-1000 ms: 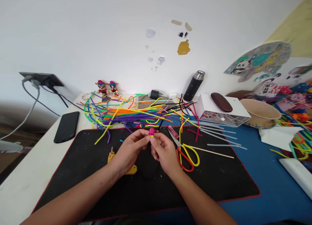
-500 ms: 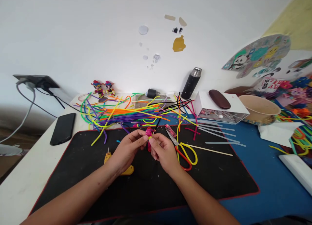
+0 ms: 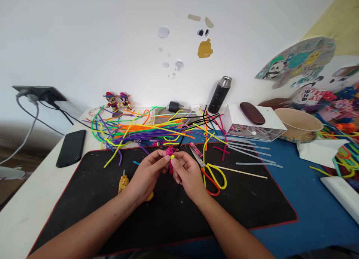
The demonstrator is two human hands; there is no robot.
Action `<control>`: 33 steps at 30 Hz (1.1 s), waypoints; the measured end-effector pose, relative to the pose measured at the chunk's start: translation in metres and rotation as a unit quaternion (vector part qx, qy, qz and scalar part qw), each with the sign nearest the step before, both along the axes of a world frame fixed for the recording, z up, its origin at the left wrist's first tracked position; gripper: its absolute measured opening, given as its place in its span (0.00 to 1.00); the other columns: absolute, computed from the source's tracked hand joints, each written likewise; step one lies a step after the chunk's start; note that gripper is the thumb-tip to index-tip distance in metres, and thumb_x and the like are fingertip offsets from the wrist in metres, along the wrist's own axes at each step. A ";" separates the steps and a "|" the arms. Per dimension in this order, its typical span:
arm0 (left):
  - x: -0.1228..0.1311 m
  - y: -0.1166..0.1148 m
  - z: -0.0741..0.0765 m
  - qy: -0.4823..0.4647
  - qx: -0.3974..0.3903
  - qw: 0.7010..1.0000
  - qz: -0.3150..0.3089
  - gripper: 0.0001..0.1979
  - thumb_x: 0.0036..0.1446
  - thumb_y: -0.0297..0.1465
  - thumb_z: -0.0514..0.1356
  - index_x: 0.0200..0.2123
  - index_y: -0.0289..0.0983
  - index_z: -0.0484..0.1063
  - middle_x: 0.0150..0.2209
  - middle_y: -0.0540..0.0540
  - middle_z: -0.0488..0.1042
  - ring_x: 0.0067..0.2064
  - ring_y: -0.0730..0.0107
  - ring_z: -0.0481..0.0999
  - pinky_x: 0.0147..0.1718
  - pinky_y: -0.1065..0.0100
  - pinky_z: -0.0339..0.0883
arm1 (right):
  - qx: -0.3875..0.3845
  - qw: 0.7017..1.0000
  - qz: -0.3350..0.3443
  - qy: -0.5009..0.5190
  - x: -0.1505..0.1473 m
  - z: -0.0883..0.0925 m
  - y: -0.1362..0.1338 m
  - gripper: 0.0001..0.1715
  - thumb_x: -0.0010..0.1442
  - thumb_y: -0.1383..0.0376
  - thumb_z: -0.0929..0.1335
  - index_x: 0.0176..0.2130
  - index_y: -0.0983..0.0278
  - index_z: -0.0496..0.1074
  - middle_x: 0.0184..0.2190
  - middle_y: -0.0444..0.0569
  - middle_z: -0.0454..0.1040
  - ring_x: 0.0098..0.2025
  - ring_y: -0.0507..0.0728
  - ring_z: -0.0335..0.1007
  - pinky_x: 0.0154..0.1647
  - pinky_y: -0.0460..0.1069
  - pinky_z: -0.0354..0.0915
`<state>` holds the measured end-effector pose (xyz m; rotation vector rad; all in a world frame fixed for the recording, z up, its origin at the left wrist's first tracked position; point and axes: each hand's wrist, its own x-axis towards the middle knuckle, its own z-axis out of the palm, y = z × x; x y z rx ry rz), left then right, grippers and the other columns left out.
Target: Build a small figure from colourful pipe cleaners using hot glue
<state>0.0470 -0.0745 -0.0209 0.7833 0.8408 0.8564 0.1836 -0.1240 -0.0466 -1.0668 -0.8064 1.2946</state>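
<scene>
Between both hands, above the black mat [image 3: 168, 218], is a small pipe-cleaner figure [image 3: 169, 151], magenta with a yellow bit at its middle. My left hand [image 3: 150, 173] pinches it from the left with thumb and fingers. From the other side my right hand [image 3: 187, 173] grips it, thumb close to the yellow bit. Fingers cover much of the figure. Scissors [image 3: 214, 178] with red and yellow handles lie just right of my right hand. A yellow glue gun [image 3: 123, 183] lies partly under my left wrist.
Many coloured pipe cleaners [image 3: 157, 130] are heaped behind the mat. Two finished figures [image 3: 117, 101] stand by the wall, and a phone [image 3: 71, 148] lies at left. A black flask [image 3: 220, 95], white box [image 3: 254, 122] and bowl [image 3: 298, 125] stand at right. A thin stick [image 3: 238, 171] lies past the scissors.
The magenta figure has tilted slightly to the left between my fingers, and more of its yellow bit shows. Both hands keep their pinch. The whole view has shifted very slightly.
</scene>
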 end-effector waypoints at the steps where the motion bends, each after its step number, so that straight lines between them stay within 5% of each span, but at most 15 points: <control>1: 0.000 0.000 -0.001 0.002 -0.001 1.000 -0.001 0.19 0.45 0.41 0.80 0.32 0.37 0.80 0.29 0.51 0.73 0.29 0.73 0.65 0.30 0.70 0.61 | 0.001 1.000 -0.002 0.002 0.000 0.000 0.000 0.24 0.62 0.46 0.74 0.43 0.62 0.73 0.17 0.34 0.64 0.15 0.47 0.55 0.15 0.42 0.49; 9: -0.006 -0.002 -0.004 0.039 0.016 0.998 -0.036 0.19 0.48 0.43 0.79 0.35 0.37 0.80 0.29 0.50 0.72 0.30 0.72 0.67 0.31 0.70 0.61 | 0.003 1.000 -0.020 0.013 0.003 0.002 0.001 0.24 0.62 0.46 0.75 0.40 0.62 0.73 0.15 0.33 0.62 0.15 0.47 0.53 0.15 0.42 0.48; 13: -0.022 0.010 -0.003 0.138 0.104 0.983 -0.065 0.19 0.52 0.44 0.76 0.39 0.39 0.80 0.32 0.48 0.75 0.34 0.68 0.71 0.34 0.68 0.64 | -0.004 0.999 -0.042 0.010 0.013 0.001 0.001 0.24 0.61 0.46 0.75 0.40 0.62 0.73 0.16 0.33 0.62 0.15 0.47 0.53 0.15 0.42 0.47; 19: -0.037 0.043 -0.011 0.319 0.280 0.897 -0.125 0.18 0.61 0.45 0.66 0.47 0.40 0.78 0.42 0.46 0.79 0.42 0.60 0.76 0.41 0.62 0.68 | -0.025 0.998 -0.048 -0.019 0.026 0.000 -0.003 0.26 0.60 0.44 0.75 0.39 0.63 0.73 0.16 0.33 0.61 0.15 0.47 0.54 0.14 0.42 0.44; 27: -0.015 0.072 -0.029 0.451 0.413 0.773 -0.171 0.19 0.63 0.42 0.62 0.51 0.38 0.80 0.44 0.40 0.80 0.44 0.52 0.77 0.45 0.55 0.70 | -0.041 0.998 -0.037 -0.029 0.032 -0.005 -0.013 0.26 0.60 0.44 0.75 0.39 0.63 0.72 0.16 0.33 0.60 0.15 0.47 0.54 0.15 0.43 0.45; 33: -0.004 0.084 -0.034 0.462 0.418 0.750 -0.220 0.21 0.62 0.48 0.61 0.45 0.38 0.82 0.40 0.40 0.79 0.43 0.51 0.77 0.43 0.56 0.68 | -0.053 0.998 -0.029 -0.026 0.032 -0.014 -0.017 0.25 0.61 0.45 0.75 0.39 0.63 0.72 0.15 0.33 0.60 0.15 0.47 0.54 0.15 0.43 0.46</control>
